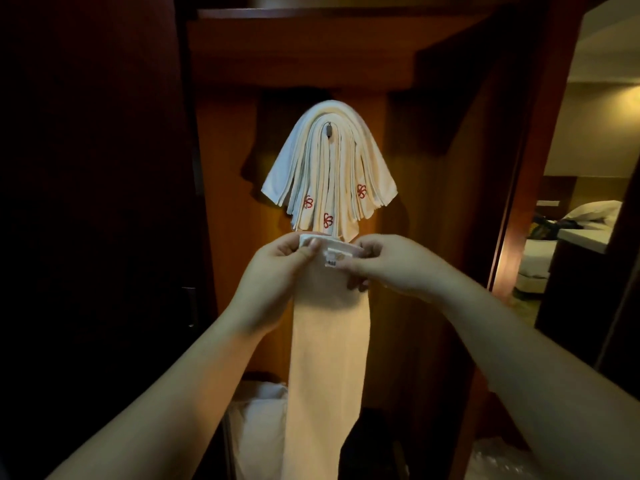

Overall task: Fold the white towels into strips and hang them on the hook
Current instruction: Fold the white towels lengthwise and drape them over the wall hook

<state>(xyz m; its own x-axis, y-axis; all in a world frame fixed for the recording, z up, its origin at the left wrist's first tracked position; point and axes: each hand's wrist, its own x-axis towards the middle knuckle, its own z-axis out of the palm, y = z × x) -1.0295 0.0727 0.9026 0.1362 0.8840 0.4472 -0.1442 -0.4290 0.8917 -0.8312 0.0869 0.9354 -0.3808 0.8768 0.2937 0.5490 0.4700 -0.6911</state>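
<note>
Head view. The left hand (277, 268) and the right hand (391, 265) are raised side by side in front of the wooden wall panel (228, 168), each pinching one upper corner of a folded white towel strip (329, 358). The left thumb lies over the strip's top edge at its left corner; the right fingers (360, 271) curl round the right edge, just beside a small sewn label (332, 260) whose print is too small to read. The strip's folded top edge shows several stacked layers between the two hands, and the rest of the strip hangs straight down between the forearms to the bottom of the view.

Directly above the hands, a bundle of hung towels (329, 168) is draped over a dark metal hook (328, 129) fixed to the panel. The bundle fans outward from the hook in many narrow folds, and three red flower-shaped emblems (327, 220) show near its lower ends. The lowest tips of the bundle reach just above the held strip's top edge; whether they touch it cannot be told.

A wooden shelf (311, 12) runs across the top of the alcove. Below, behind the strip, lies a pile of white cloth (256, 417). At right, a doorway opens onto a room with a bed (588, 216).
</note>
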